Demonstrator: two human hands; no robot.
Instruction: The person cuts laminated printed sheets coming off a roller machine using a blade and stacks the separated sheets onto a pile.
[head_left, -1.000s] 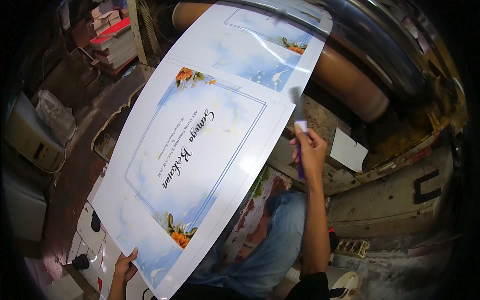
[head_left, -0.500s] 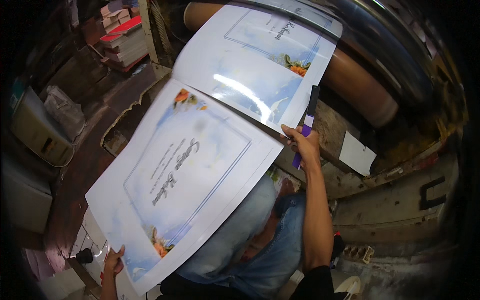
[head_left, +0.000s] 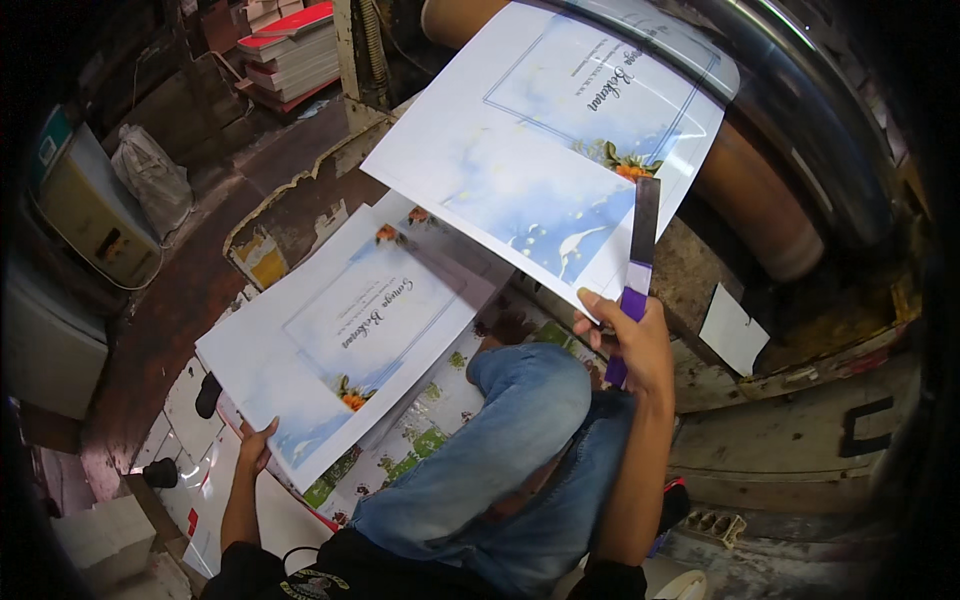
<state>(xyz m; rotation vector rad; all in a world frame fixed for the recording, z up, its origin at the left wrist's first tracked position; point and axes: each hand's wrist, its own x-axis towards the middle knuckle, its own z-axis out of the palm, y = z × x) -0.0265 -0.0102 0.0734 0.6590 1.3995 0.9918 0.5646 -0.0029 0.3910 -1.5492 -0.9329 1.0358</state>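
Head-worn fisheye, left of pair, looks steeply down, close above jeans-clad legs point(head_left: 490, 440).

Black short-sleeved shirt point(head_left: 400, 565) with a pale printed emblem point(head_left: 318, 582), faded blue denim jeans point(head_left: 500, 425), bare forearms point(head_left: 640, 480).

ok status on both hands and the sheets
Left hand gripping lower sheet. Right hand holding knife, pinching upper sheet by its corner. Brown roller behind; no obstruction evident.

I see a glossy floral upper sheet point(head_left: 560, 170), a separate matching lower sheet point(head_left: 320, 370), a purple-handled blade point(head_left: 640, 265) overlapping the former's edge
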